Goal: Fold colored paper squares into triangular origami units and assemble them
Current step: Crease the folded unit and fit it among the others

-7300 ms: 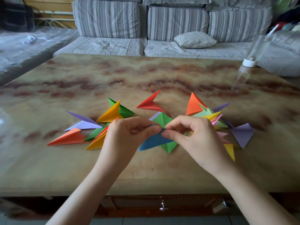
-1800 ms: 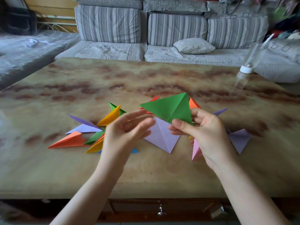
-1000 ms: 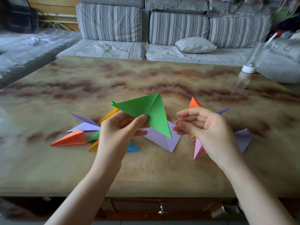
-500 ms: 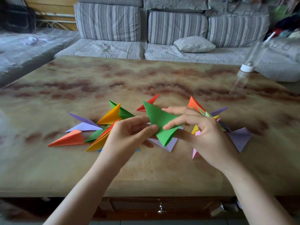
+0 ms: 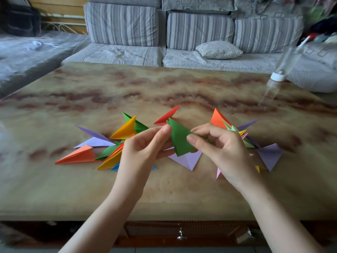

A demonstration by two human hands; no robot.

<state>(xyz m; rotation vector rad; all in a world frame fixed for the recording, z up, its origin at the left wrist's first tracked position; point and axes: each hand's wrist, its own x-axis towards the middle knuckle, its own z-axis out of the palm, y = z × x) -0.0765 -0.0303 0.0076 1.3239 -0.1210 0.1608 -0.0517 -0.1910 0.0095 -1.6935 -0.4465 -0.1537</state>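
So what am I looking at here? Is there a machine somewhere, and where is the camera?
There is no machine here. These are a person's two bare hands, filmed by one wide camera worn on the head and looking forward and down. The left hand and the right hand both pinch a folded green paper over the marbled table. A lilac sheet lies under it. Folded paper triangles lie in two heaps: a left heap of orange, yellow, purple and green ones, and a right heap. A blurred clear bottle is at the far right, and a striped sofa is behind.
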